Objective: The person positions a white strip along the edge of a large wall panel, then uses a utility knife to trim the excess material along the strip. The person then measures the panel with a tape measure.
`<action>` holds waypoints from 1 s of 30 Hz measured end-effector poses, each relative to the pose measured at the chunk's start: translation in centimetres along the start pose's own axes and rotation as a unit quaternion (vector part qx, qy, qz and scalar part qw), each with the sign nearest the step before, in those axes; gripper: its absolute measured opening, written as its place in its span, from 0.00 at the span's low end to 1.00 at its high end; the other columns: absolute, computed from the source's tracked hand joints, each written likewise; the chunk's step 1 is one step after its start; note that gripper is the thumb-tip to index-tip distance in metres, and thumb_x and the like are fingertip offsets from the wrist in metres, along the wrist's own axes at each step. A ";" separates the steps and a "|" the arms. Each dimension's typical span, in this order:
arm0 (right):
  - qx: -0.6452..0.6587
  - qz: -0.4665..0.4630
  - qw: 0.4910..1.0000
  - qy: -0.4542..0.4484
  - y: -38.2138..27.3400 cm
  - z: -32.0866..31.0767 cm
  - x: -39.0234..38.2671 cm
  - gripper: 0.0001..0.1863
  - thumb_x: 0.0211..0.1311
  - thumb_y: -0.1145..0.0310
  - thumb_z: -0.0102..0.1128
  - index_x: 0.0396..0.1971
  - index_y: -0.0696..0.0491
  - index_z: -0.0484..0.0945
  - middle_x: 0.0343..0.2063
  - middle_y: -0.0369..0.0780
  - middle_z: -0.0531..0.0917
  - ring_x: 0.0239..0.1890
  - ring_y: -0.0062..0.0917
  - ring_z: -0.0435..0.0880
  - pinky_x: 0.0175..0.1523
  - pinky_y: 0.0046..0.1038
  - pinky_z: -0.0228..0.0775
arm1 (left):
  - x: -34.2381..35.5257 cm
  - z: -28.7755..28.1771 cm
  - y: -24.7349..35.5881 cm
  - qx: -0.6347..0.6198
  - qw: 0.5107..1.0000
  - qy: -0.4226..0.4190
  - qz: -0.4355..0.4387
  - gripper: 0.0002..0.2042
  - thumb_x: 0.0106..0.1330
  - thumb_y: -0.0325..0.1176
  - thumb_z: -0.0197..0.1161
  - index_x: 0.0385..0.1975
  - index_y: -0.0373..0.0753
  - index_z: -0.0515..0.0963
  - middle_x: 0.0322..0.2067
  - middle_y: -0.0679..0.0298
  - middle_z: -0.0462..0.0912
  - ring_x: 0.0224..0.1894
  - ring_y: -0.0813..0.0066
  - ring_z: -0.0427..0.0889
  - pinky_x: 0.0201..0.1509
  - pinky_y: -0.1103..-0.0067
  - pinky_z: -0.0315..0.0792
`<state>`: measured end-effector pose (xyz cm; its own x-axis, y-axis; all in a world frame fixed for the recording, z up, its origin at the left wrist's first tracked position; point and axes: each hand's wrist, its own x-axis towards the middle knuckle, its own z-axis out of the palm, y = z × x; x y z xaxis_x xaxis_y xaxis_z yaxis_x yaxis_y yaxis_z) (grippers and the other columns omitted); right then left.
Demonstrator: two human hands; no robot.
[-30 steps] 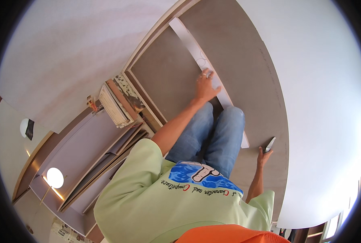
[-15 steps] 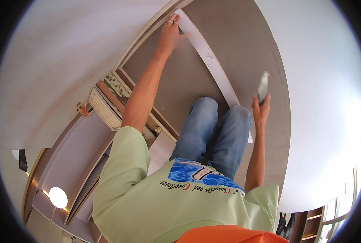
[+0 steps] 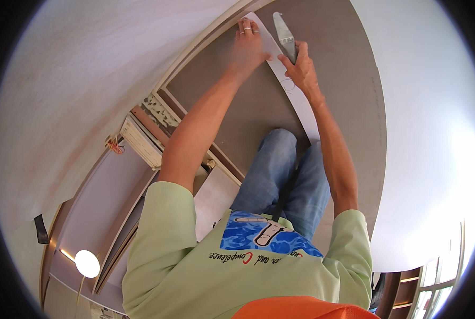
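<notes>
A long white strip (image 3: 299,109) with pencil marks lies across the large grey-brown sheet (image 3: 349,95). My left hand (image 3: 246,50) is stretched out at the strip's far end, fingers laid on it near the sheet's raised edge and thumb apart; it is slightly blurred. Gripped in my right hand (image 3: 303,72) is a grey metal utility knife (image 3: 285,37), its narrow tip pointing away from me. The knife is over or just beside the strip's right edge; I cannot tell whether its tip touches the sheet. My knees cover the strip's near end.
A wooden frame edge (image 3: 181,61) runs along the left of the sheet. Stacked pale boards (image 3: 140,142) and open shelving (image 3: 121,234) stand to the left, with a lit round lamp (image 3: 87,263). A large white panel (image 3: 434,133) curves along the right.
My right hand has swung forward and left with the knife, from the sheet's right side to the strip's far part. My left hand stays at the far end, shifting slightly in the picture.
</notes>
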<state>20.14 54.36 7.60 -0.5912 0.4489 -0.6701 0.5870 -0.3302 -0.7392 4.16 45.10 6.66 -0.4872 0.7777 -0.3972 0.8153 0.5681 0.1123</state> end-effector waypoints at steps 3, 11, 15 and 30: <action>-0.067 -0.155 0.983 0.068 1.7 0.1 1.9 0.24 0.63 0.58 0.62 0.53 0.58 0.71 0.33 0.53 0.82 0.35 0.45 0.82 0.45 0.39 0.73 | 0.3 -0.6 0.3 -0.023 0.999 -0.039 -0.015 0.54 0.39 0.42 0.82 0.65 0.21 0.56 0.70 0.42 0.49 0.73 0.48 0.52 0.69 0.63 0.64; -0.153 -0.083 0.985 0.012 1.2 0.6 4.2 0.22 0.69 0.55 0.46 0.55 0.53 0.66 0.39 0.57 0.83 0.44 0.55 0.81 0.50 0.48 0.70 | 0.3 -0.3 0.1 -0.083 0.994 -0.052 -0.050 0.56 0.40 0.38 0.82 0.67 0.21 0.51 0.71 0.42 0.45 0.75 0.49 0.42 0.64 0.65 0.72; -0.237 -0.078 0.968 -0.001 0.6 1.9 5.5 0.20 0.72 0.54 0.47 0.51 0.55 0.66 0.34 0.59 0.82 0.41 0.58 0.80 0.46 0.51 0.70 | 0.3 0.1 -0.2 -0.099 0.994 -0.029 -0.030 0.56 0.39 0.37 0.82 0.67 0.21 0.51 0.71 0.41 0.45 0.75 0.48 0.41 0.64 0.65 0.73; -0.256 -0.116 0.960 0.009 -0.6 3.7 7.6 0.17 0.72 0.53 0.43 0.46 0.52 0.65 0.39 0.57 0.82 0.42 0.58 0.80 0.48 0.52 0.70 | 0.9 0.5 -0.6 -0.115 0.991 -0.049 -0.052 0.55 0.40 0.34 0.81 0.66 0.21 0.51 0.70 0.40 0.45 0.75 0.46 0.40 0.61 0.65 0.75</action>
<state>13.27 54.88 2.66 -0.7318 0.4769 -0.4869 0.6385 0.2300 -0.7344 3.39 45.36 5.77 -0.5231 0.6889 -0.5018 0.6640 0.6985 0.2667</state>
